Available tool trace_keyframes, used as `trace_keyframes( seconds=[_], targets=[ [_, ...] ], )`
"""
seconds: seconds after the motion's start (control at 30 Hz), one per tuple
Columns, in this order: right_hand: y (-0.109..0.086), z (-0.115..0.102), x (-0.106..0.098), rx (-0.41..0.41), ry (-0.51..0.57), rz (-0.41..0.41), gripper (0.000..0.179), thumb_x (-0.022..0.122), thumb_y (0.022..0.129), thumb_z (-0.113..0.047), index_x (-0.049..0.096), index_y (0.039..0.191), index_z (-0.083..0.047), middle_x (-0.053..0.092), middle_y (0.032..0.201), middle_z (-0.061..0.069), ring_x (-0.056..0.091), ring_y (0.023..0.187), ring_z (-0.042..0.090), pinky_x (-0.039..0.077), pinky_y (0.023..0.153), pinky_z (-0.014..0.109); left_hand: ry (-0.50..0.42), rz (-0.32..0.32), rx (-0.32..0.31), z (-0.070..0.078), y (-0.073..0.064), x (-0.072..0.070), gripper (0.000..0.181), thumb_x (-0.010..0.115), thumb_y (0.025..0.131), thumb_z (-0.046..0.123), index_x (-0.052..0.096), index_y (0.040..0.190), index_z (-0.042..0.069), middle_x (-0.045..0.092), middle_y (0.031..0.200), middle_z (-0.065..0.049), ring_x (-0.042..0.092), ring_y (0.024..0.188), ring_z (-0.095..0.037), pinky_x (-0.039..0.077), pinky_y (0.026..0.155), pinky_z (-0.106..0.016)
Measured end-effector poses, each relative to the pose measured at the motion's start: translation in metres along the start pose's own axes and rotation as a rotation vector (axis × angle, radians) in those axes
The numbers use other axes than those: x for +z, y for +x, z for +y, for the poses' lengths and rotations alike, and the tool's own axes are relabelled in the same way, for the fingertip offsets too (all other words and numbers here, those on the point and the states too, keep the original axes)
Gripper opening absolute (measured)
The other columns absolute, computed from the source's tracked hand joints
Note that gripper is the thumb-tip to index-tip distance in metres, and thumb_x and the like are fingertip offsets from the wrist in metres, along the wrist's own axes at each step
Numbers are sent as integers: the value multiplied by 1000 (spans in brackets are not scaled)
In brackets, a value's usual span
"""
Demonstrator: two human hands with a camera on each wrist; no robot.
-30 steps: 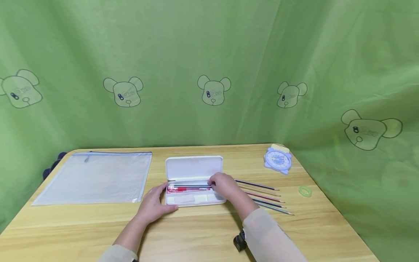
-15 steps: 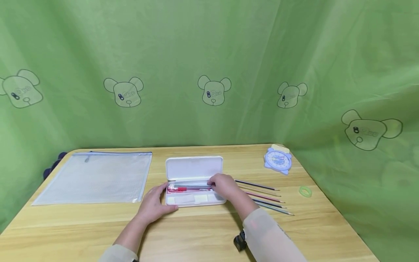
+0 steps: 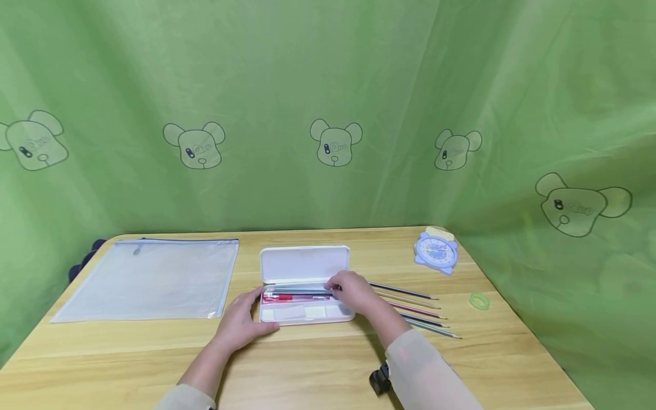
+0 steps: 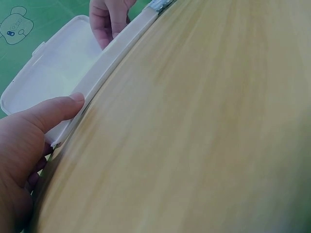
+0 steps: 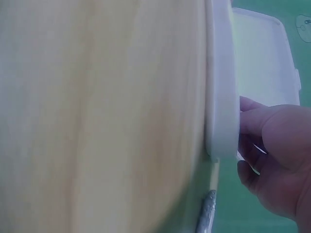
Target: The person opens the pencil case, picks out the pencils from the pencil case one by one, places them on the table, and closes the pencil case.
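Note:
A white pencil case (image 3: 304,265) stands on the table with its lid raised. My left hand (image 3: 238,323) holds the case's left end, thumb along the front edge and the other fingers round the side. In the left wrist view the thumb lies on the white rim (image 4: 114,56). My right hand (image 3: 353,291) reaches into the right part of the case, fingers curled at the end of a dark pencil (image 3: 302,294). In the right wrist view the case's wall (image 5: 223,97) hides the fingertips. A red pen (image 3: 285,297) lies in the same compartment, in front of the dark pencil.
Several pencils (image 3: 417,306) lie fanned out right of the case, partly behind my right forearm. A blue toy clock (image 3: 436,251) and a green ring (image 3: 479,300) are farther right. A translucent zip pouch (image 3: 154,279) lies at the left. Green curtain (image 3: 266,188) surrounds the table.
The dark pencil has shifted slightly toward the front of the case, and more of a bluish pencil shows behind it. My right forearm has moved slightly right; my left hand stays put.

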State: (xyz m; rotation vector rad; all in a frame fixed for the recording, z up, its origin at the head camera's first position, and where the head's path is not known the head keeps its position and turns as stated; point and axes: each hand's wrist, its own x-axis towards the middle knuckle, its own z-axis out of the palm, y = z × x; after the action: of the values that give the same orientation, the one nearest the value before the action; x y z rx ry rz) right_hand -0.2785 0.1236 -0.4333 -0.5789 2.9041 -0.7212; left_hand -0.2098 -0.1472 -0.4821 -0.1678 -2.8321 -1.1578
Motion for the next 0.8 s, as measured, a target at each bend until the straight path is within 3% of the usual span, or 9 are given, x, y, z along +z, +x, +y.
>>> trace_keyframes(
  seconds=[0.33,0.8],
  targets=[
    [-25,14,-31,-33,52,44,18,64,91,-5,74,106,-9,68,96,2,60,91,14,53,87,37,-8,-3,5,0,0,1,100,87,67,44,43,146,2,50,143,-24,45,133,-43,35,113,-57],
    [-87,67,-65,-9,17,107,16,64,90,-5,73,104,-7,67,95,2,60,88,15,54,79,35,-8,-6,1,0,0,0,99,86,67,44,43,146,2,50,143,-23,44,134,-43,35,113,-57]
  ],
)
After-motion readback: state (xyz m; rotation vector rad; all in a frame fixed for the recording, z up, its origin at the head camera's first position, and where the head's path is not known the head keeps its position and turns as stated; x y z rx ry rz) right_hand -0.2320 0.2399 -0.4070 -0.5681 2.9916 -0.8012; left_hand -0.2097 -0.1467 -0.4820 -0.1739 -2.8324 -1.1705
